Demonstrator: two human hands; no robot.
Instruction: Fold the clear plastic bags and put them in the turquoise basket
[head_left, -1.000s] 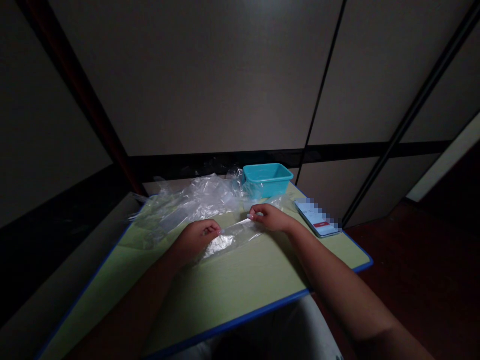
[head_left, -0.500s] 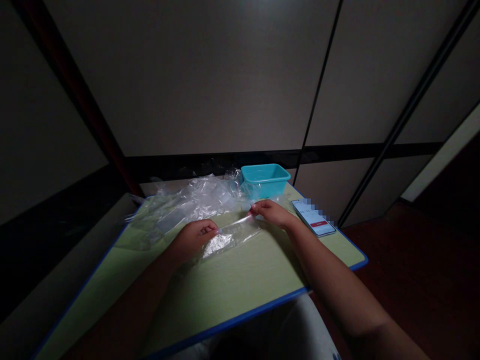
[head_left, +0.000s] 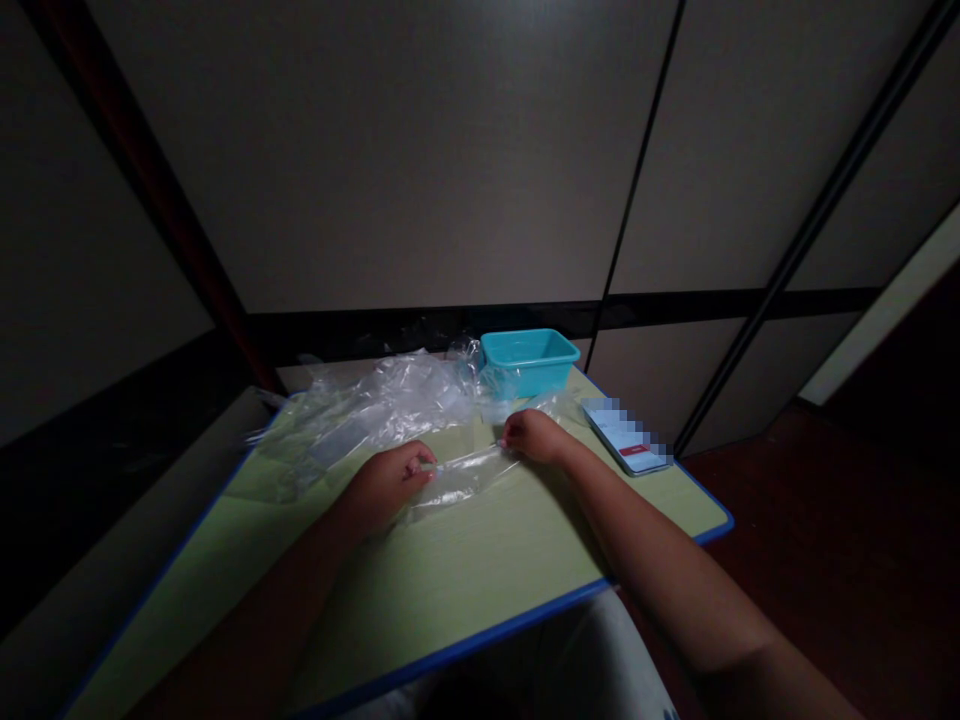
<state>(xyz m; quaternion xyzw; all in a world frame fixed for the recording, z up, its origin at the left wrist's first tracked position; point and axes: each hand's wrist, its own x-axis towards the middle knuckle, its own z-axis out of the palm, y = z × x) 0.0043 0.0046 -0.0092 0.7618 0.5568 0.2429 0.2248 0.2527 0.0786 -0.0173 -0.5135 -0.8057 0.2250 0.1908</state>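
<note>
Head view: clear plastic film (head_left: 466, 477) is held out over the table (head_left: 480, 570), apparently so its edge is kept straight.
One end is pinched by the right hand (head_left: 534, 437); whether the left hand's grip (head_left: 386, 482) is closed cannot be told. Beside crumpled plastic (head_left: 420, 385), a turquoise tub (head_left: 534, 376) is set, its floor hidden.

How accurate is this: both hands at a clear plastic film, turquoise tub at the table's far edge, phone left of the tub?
One slip: the phone lies right of the turquoise tub, not left, as the head view shows. The rest stands: left hand and right hand at the clear plastic film, tub at the far edge of the table.
</note>
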